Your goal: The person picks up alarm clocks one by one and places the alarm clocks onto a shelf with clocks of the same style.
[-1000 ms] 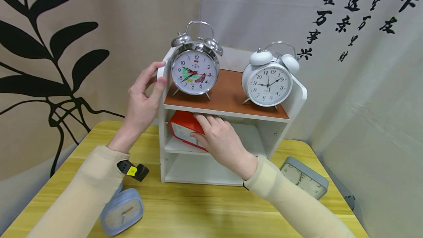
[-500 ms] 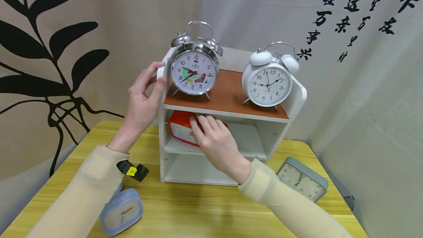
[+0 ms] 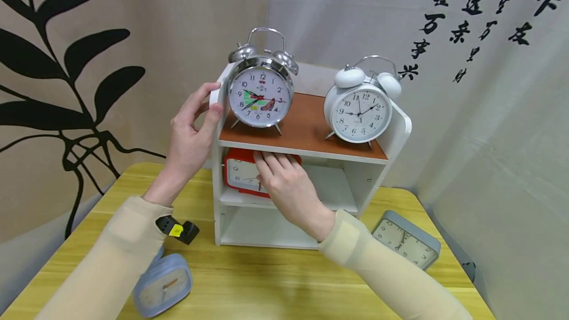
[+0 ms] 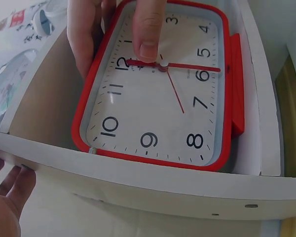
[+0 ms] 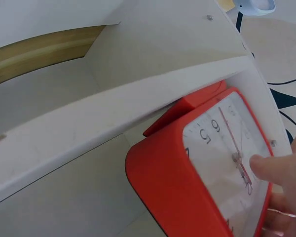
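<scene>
In the middle compartment of a small white shelf (image 3: pixel 373 181), at its left end, stands a red-framed desk clock (image 3: pixel 242 174). My right hand (image 3: pixel 293 191) holds this clock, the fingers over its top and the thumb on the white face, as the left wrist view shows the red clock (image 4: pixel 148 116) up close. The right hand covers part of the dial in the head view. My left hand (image 3: pixel 188 135) grips the upper edge of the shelf's left side panel, beside a silver twin-bell alarm clock (image 3: pixel 260 98) on the brown top board.
A white twin-bell alarm clock (image 3: pixel 362 112) stands on the top board at the right. On the yellow wooden table (image 3: pixel 249 285), a blue clock (image 3: pixel 162 285) lies at the left front and a grey square clock (image 3: pixel 406 241) at the right.
The red clock has turned so that its face points more to the front. My right hand has shifted slightly left with it. The left hand keeps its grip on the panel.
</scene>
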### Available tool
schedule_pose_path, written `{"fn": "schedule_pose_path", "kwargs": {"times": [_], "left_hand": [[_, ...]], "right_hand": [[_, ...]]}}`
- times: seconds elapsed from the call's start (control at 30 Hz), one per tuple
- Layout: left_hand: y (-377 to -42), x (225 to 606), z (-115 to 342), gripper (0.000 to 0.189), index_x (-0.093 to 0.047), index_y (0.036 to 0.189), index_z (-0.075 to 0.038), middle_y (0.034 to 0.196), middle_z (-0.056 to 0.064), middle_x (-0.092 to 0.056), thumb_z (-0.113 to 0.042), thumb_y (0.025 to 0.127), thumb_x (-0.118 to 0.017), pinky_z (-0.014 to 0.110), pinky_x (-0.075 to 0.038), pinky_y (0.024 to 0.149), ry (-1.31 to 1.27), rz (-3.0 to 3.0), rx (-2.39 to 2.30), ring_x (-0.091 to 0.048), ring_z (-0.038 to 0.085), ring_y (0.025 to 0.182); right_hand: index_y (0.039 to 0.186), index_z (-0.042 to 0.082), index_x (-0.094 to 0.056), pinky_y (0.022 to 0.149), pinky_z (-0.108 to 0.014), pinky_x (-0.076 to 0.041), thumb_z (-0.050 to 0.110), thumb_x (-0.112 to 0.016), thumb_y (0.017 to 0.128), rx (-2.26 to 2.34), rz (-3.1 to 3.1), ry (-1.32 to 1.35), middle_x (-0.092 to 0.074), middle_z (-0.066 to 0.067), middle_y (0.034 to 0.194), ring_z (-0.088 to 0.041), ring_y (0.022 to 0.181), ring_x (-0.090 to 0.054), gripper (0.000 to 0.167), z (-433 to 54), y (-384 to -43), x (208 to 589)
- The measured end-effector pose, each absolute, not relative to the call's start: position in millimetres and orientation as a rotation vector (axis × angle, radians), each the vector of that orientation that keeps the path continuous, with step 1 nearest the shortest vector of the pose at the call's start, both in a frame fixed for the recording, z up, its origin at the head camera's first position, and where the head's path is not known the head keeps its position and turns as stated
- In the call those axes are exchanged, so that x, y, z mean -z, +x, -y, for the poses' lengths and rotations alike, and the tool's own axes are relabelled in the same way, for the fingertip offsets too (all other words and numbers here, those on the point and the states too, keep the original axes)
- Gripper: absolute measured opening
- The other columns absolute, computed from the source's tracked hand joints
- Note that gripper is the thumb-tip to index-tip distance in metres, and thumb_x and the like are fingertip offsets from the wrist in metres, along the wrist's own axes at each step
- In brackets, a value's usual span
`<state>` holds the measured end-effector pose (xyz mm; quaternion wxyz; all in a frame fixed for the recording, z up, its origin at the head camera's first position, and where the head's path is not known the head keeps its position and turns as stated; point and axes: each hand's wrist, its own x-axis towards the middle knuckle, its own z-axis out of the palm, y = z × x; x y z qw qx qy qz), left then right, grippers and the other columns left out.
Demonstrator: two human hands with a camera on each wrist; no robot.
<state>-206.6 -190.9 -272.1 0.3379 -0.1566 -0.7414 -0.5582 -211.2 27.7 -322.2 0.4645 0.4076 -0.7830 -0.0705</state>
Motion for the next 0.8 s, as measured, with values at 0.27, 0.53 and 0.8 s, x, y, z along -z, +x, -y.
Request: {"fn": "schedule_pose_path", "kwargs": {"times": [0.27,0.53,0.8], "left_hand": [[-207.0,272.3,190.5,0.043,-0.053,0.152,-0.015,0.155,0.006,-0.054,-0.025,0.110,-0.054,0.006,-0.056,0.089,-0.406,1.926,1.458,-0.059,0.025,0.135],[-206.3,271.9,190.7,0.043,-0.053,0.152,-0.015,0.155,0.005,-0.054,-0.025,0.110,-0.054,0.008,-0.056,0.092,-0.402,1.934,1.442,-0.059,0.023,0.135],[-205.9,271.6,190.6,0.042,-0.053,0.152,-0.015,0.154,0.005,-0.055,-0.024,0.111,-0.054,0.006,-0.055,0.090,-0.401,1.933,1.443,-0.059,0.022,0.134]], "right_hand": [[0.134,0.006,-0.065,0.093,-0.032,-0.062,0.018,-0.078,0.094,0.175,1.956,1.006,-0.074,-0.004,0.125,-0.019,0.106,-0.071,0.043,-26.7,-214.8,323.3],[0.136,0.004,-0.063,0.096,-0.034,-0.061,0.017,-0.074,0.097,0.175,1.988,1.041,-0.072,-0.007,0.131,-0.022,0.113,-0.070,0.043,-25.5,-216.7,322.7],[0.137,0.004,-0.063,0.095,-0.035,-0.061,0.014,-0.074,0.097,0.152,1.993,1.040,-0.073,-0.007,0.130,-0.022,0.114,-0.070,0.042,-23.2,-218.6,323.5]]}}
